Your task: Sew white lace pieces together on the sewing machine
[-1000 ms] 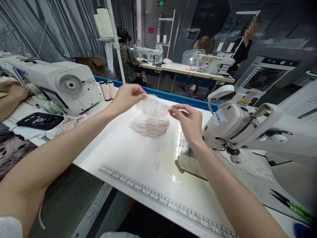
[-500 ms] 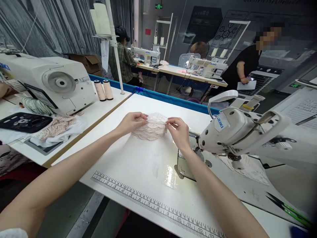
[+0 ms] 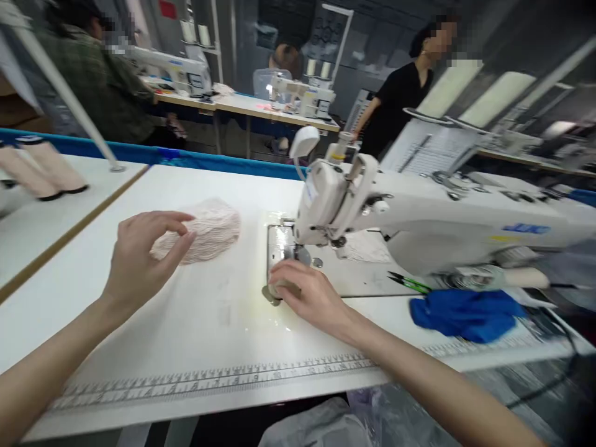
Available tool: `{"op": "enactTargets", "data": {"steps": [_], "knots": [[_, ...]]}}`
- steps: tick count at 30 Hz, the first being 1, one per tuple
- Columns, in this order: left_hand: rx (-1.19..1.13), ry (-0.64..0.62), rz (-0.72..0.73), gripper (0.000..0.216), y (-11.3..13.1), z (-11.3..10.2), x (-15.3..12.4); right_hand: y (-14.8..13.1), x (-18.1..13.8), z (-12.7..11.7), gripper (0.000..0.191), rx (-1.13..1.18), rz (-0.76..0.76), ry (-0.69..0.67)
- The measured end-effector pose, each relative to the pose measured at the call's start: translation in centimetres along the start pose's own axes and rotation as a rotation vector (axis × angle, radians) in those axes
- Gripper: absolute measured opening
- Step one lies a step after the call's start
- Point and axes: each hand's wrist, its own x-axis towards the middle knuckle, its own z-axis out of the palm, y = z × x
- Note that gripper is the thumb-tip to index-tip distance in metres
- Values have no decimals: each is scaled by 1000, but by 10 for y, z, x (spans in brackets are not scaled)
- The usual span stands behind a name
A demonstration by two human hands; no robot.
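Observation:
A pale pink, ribbed lace-like fabric piece (image 3: 214, 233) lies flat on the white table, left of the sewing machine (image 3: 321, 202). My left hand (image 3: 142, 257) hovers over its left edge, thumb and forefinger apart with a gap between the tips. Beside the machine's needle plate (image 3: 279, 239) is my right hand (image 3: 310, 292), fingers bent and thumb apart from them, with nothing visible in it. Another pale lace piece (image 3: 367, 246) rests under the machine's arm. Slight motion blur softens the view.
Green-handled thread snips (image 3: 412, 284) and a blue cloth (image 3: 465, 313) lie on the right. A printed ruler (image 3: 233, 382) follows the table's front edge. Pink thread spools (image 3: 56, 167) stand at left. Beyond the blue divider (image 3: 223, 162) are two people and other sewing machines.
The view has turned to the right. Both hands held the top edge of the lace piece before; now it lies flat, and my right hand has moved away to the machine's needle plate.

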Motion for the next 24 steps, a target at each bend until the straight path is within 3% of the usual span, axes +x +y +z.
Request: {"op": "enactTargets", "data": {"steps": [1,4,8,10,13,17,24], "knots": [[40,20,78,15,8,4,-1,4,-15,-10,24,-91,-6,-39],[-8,-158,349,7,37,24,-6,29,-49,-48,22,-399,168,-5],[-149,-367,483,12,75,64,-18,72,-61,-100,18,-605,446,164],[-174,-414,505,16,87,81,-26,87,-58,-113,15,-653,522,152],[-187,-401,567,15,94,95,-38,95,-53,-116,12,-722,564,115],[-197,-356,660,13,91,95,-45,92,-49,-112,20,-784,595,89],[-193,-368,656,13,90,95,-43,89,-36,-103,21,-771,620,111]]}}
